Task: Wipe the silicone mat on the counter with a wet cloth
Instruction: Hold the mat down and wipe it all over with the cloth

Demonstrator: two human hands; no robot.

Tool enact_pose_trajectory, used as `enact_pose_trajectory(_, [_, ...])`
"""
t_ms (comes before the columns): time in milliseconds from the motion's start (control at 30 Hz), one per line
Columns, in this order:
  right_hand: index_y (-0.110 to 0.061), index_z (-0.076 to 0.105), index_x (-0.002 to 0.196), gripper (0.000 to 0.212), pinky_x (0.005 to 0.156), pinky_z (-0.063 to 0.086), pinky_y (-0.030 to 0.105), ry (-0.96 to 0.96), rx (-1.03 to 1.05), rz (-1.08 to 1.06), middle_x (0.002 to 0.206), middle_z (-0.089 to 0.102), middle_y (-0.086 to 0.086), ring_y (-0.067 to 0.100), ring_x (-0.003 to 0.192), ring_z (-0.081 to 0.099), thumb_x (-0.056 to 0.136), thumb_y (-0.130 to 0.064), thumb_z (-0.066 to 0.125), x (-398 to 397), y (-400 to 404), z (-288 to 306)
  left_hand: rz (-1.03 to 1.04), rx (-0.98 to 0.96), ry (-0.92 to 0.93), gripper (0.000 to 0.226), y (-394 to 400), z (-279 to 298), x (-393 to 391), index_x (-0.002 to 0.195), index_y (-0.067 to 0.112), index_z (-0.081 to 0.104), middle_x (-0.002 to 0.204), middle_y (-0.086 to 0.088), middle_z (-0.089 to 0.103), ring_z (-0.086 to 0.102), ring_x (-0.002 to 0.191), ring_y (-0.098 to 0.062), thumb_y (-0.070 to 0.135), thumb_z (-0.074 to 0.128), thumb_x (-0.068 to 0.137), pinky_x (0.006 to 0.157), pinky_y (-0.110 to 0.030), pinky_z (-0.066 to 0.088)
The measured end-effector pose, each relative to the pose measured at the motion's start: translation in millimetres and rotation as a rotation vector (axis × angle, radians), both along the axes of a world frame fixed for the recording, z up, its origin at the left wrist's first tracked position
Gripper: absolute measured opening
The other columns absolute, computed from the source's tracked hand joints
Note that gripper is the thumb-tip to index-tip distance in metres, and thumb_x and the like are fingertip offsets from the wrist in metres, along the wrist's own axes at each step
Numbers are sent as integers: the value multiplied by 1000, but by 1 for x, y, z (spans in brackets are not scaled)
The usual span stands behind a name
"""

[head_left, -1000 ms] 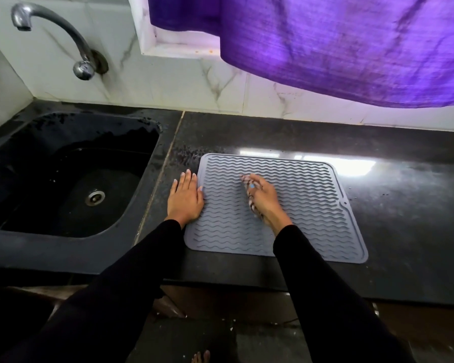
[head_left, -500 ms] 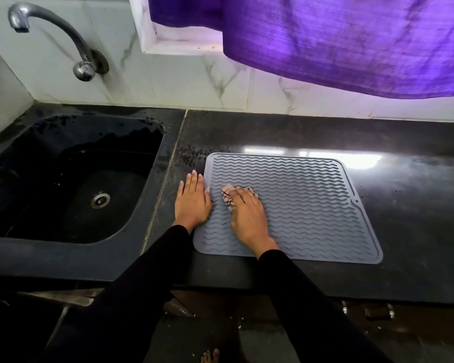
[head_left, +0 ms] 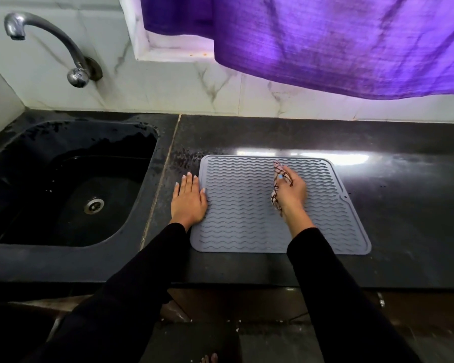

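Observation:
A grey silicone mat (head_left: 241,205) with wavy ridges lies flat on the black counter (head_left: 404,205). My left hand (head_left: 189,201) rests flat with straight fingers on the counter at the mat's left edge, its thumb touching the mat. My right hand (head_left: 290,191) is on the mat's upper middle part and grips a small patterned cloth (head_left: 277,179), bunched under the palm and fingers. Only the cloth's left edge shows past the hand.
A black sink (head_left: 63,184) with a metal drain lies left of the mat, a curved metal tap (head_left: 71,53) above it. Water drops speckle the counter between sink and mat. A purple curtain (head_left: 325,43) hangs over the back wall.
My right hand slid the cloth from the mat's left side, close to my left hand, rightwards and up across the mat. My left hand stayed at the mat's left edge.

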State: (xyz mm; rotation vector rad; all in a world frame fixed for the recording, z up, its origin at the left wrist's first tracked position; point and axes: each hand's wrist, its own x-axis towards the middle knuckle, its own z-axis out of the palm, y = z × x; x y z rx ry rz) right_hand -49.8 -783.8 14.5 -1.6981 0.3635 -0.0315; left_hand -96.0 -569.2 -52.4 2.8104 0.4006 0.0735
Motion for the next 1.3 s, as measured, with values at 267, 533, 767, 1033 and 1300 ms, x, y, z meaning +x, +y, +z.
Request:
enact_pose_trajectory(267, [-11, 29, 145, 54, 120, 11, 38, -228, -1022, 465, 153, 29, 11, 26, 143, 21, 94, -16, 46, -41, -9, -42, -2, 19, -32, 72, 1, -3, 0, 146, 4, 17, 156, -13, 11, 7, 145, -24, 41, 6, 85, 117, -39, 1])
enact_pose_trajectory(533, [-15, 16, 149, 67, 118, 1, 38, -159, -1043, 610, 157, 12, 10, 27, 146, 6, 91, -17, 50, -30, -15, -38, 12, 35, -21, 72, 1, -5, 3, 146, 4, 17, 156, -13, 10, 6, 145, -24, 41, 6, 85, 117, -39, 0])
enact_pose_trajectory(767, [-26, 37, 143, 47, 105, 38, 36, 47, -463, 655, 143, 43, 6, 20, 127, 45, 97, -17, 45, -7, -29, -23, 12, 25, -15, 70, 0, -3, 2, 146, 5, 16, 156, -12, 10, 5, 145, -24, 41, 6, 87, 117, -38, -1])
enact_pose_trajectory(1033, [-20, 55, 122, 27, 52, 47, 19, 131, -143, 172, 76, 56, -4, 2, 50, 56, 98, -23, 42, 31, -81, 3, 18, 12, -20, 56, -1, -1, 1, 146, 5, 17, 156, -12, 11, 6, 145, -23, 33, 19, 98, 118, -39, 0])
enact_pose_trajectory(1300, [-12, 17, 149, 63, 120, 5, 38, -157, -1102, 444, 157, 17, 8, 26, 146, 11, 93, -17, 46, -10, -67, -50, 21, 19, -56, 62, 0, -3, 2, 145, 4, 22, 155, -13, 16, 10, 144, -24, 38, 16, 93, 118, -40, 4])
